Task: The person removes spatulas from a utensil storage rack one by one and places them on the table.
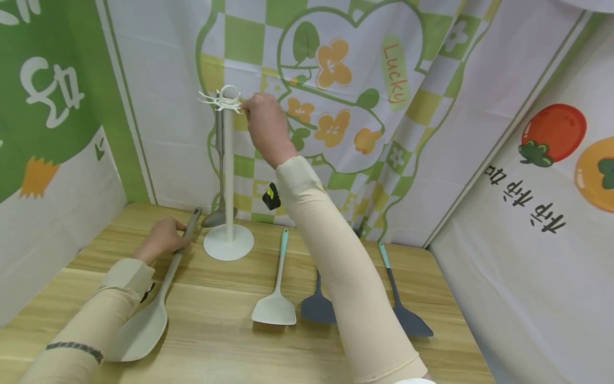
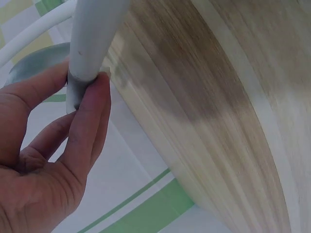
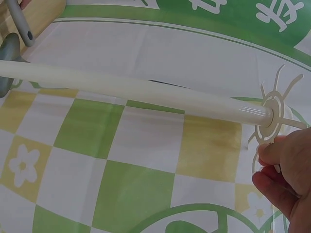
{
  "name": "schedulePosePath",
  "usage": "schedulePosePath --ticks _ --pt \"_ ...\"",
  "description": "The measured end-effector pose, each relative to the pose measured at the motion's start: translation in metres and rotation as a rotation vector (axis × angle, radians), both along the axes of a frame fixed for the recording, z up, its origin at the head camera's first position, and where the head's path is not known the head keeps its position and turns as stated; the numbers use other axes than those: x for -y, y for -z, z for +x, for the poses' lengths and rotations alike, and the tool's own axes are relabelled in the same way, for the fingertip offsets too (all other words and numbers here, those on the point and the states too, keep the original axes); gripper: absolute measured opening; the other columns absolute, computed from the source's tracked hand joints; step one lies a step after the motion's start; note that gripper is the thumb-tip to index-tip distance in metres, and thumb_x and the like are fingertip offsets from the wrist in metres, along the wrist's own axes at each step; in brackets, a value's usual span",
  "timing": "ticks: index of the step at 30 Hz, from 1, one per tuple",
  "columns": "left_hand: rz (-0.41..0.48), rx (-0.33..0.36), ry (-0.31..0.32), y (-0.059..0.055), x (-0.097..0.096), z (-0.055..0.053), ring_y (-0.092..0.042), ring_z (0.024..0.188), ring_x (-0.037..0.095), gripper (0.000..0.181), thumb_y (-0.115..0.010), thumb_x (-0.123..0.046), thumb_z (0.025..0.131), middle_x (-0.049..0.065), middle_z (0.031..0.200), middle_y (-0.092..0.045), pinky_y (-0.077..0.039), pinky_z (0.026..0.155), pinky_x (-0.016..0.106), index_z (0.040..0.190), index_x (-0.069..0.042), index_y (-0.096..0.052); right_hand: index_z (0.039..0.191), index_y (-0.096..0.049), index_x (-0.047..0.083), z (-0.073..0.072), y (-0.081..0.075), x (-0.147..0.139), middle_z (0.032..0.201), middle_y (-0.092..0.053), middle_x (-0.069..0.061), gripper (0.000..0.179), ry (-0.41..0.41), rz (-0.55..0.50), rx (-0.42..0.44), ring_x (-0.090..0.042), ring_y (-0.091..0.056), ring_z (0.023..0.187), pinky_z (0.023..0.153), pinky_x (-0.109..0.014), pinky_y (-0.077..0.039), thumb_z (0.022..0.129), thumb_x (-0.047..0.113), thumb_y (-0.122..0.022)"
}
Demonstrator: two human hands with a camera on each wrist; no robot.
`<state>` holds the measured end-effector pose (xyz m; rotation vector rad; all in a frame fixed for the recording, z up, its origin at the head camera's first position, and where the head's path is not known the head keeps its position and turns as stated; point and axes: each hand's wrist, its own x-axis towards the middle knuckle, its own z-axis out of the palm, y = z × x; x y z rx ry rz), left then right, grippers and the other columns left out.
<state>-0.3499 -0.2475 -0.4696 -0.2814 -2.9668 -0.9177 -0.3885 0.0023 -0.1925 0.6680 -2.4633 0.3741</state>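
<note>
My left hand pinches the handle of a large off-white spatula with a grey grip end, at the left of the table. Thumb and fingertips close round that handle in the left wrist view. Up at the top of a white utensil stand, my right hand pinches one of the hooks on its hook ring. A grey long-handled spoon-like utensil hangs on the stand's far side, its bowl low beside the round base.
A pale spatula with a mint handle end lies right of the stand. Further right are two dark spatulas, one partly under my right forearm, the other near the table's right side. A printed curtain hangs behind.
</note>
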Motion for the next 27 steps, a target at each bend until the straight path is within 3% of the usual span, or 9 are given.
schedulePosePath --ticks 3,10,16,22,27 --pt "0.005 0.011 0.007 0.000 0.001 0.001 -0.065 0.099 0.053 0.054 -0.082 -0.011 0.077 0.041 0.117 -0.063 -0.059 0.085 0.057 0.114 0.025 -0.062 0.112 -0.080 0.014 -0.001 0.001 0.000 0.099 -0.074 -0.006 0.025 -0.007 -0.014 -0.001 -0.017 -0.066 0.093 0.075 -0.022 -0.055 0.103 0.007 -0.058" --pt "0.051 0.033 0.010 0.001 0.002 0.001 -0.068 0.061 0.025 0.050 -0.081 -0.005 0.077 0.040 0.101 -0.067 -0.061 0.059 0.036 0.109 0.027 -0.062 0.111 -0.080 0.014 -0.004 0.003 -0.001 0.100 -0.075 -0.006 0.024 -0.021 -0.008 -0.047 -0.018 -0.067 0.095 0.076 -0.022 -0.057 0.102 0.006 -0.059" --pt "0.051 0.066 0.006 0.002 0.002 0.003 -0.069 0.069 0.028 0.053 -0.082 -0.004 0.075 0.044 0.107 -0.063 -0.063 0.067 0.042 0.111 0.029 -0.059 0.112 -0.080 0.012 -0.006 0.004 -0.002 0.100 -0.075 -0.008 0.025 -0.061 -0.027 -0.031 -0.019 -0.067 0.094 0.078 -0.021 -0.055 0.102 0.004 -0.058" --pt "0.046 0.060 0.016 0.006 0.005 0.003 -0.067 0.064 0.025 0.050 -0.082 -0.004 0.074 0.040 0.097 -0.067 -0.061 0.062 0.038 0.107 0.027 -0.062 0.112 -0.080 0.010 -0.009 0.005 -0.005 0.098 -0.074 -0.009 0.026 -0.090 -0.031 -0.021 -0.020 -0.064 0.092 0.077 -0.023 -0.053 0.101 0.001 -0.058" --pt "0.030 0.050 0.007 0.008 0.008 0.005 -0.065 0.068 0.030 0.049 -0.083 -0.004 0.071 0.039 0.094 -0.067 -0.060 0.064 0.039 0.104 0.026 -0.063 0.122 -0.075 0.009 -0.010 0.008 -0.007 0.112 -0.075 -0.008 0.027 -0.123 -0.055 0.011 -0.020 -0.066 0.104 0.089 -0.023 -0.054 0.099 0.005 -0.062"
